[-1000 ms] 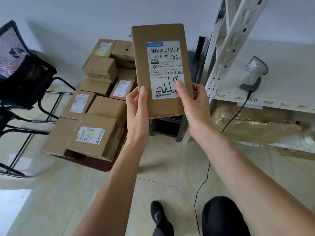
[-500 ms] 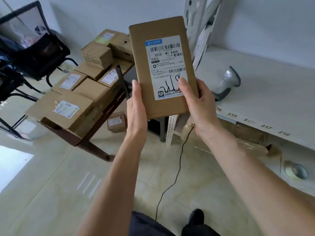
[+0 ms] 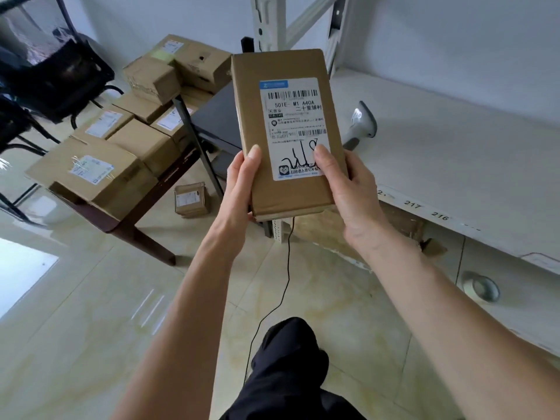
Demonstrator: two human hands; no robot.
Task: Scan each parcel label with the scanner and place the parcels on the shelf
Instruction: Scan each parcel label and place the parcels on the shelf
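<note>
I see the parcel [image 3: 288, 131], a flat brown box, held upright in front of me with its white label [image 3: 295, 130] facing the camera, barcode near the top and a black scrawl near the bottom. Both hands grip its lower half. My left hand [image 3: 239, 189] wraps the left edge, thumb laid flat on the front face beside the label, the other fingers curled behind the box where I cannot see them. My right hand [image 3: 348, 189] clasps the right edge, its thumb pressed on the label's lower right corner, the remaining fingers curled round the side. Both forearms reach up and forward from the bottom of the view.

Behind the parcel's right edge the scanner [image 3: 363, 122] rests on the white shelf [image 3: 454, 153]; its cable [image 3: 281, 283] appears to run down to the floor, though where it joins is hidden. To the left, more parcels [image 3: 121, 150] are stacked on a dark counter [image 3: 127, 225], one small box [image 3: 191, 199] on the tiled floor beneath, and a black chair [image 3: 57, 74] beyond.
</note>
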